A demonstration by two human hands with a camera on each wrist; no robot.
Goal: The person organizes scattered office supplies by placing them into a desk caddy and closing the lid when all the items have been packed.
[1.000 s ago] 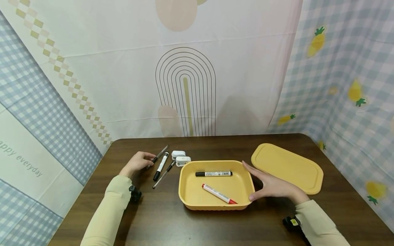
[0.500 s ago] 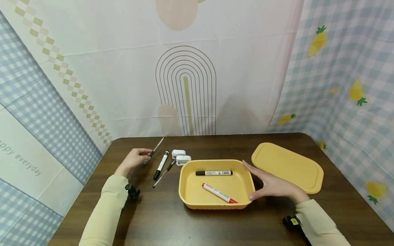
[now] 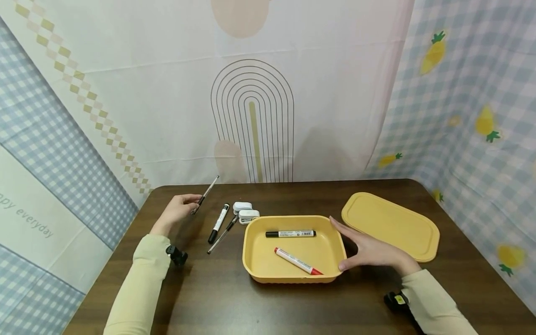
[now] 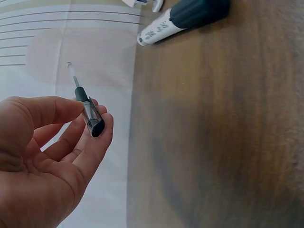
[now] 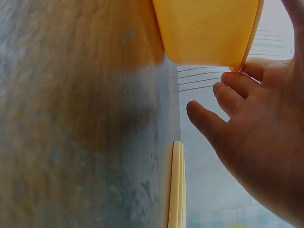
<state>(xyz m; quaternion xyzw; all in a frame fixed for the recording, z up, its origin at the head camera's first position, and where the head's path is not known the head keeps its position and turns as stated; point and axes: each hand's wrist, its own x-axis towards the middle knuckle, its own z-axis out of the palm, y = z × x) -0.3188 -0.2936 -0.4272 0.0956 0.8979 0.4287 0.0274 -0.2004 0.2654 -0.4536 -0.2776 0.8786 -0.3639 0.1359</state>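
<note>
My left hand (image 3: pixel 177 210) pinches a clear-barrelled pen (image 3: pixel 205 194) between thumb and fingers above the table's back left. In the left wrist view, the black cap end of the pen (image 4: pixel 96 126) points towards the camera. At the yellow box (image 3: pixel 249 253), my right hand (image 3: pixel 372 249) spans the right end, thumb at the front corner and index finger at the back corner, fingers fairly straight. Inside the box lie a black marker (image 3: pixel 291 234) and a red marker (image 3: pixel 295 260). The right wrist view has my fingers (image 5: pixel 237 85) against the box's rim.
Left of the box lie a black-capped white marker (image 3: pixel 218 224) and a second pen (image 3: pixel 223 235). Two small white staplers (image 3: pixel 249 216) stand behind its left corner. The yellow lid (image 3: pixel 389 225) lies flat at the right. A patterned cloth (image 3: pixel 176 70) hangs behind the table.
My left hand has lifted the pen off the table and moved it up and left, away from the other pens. The right hand stays on the box.
</note>
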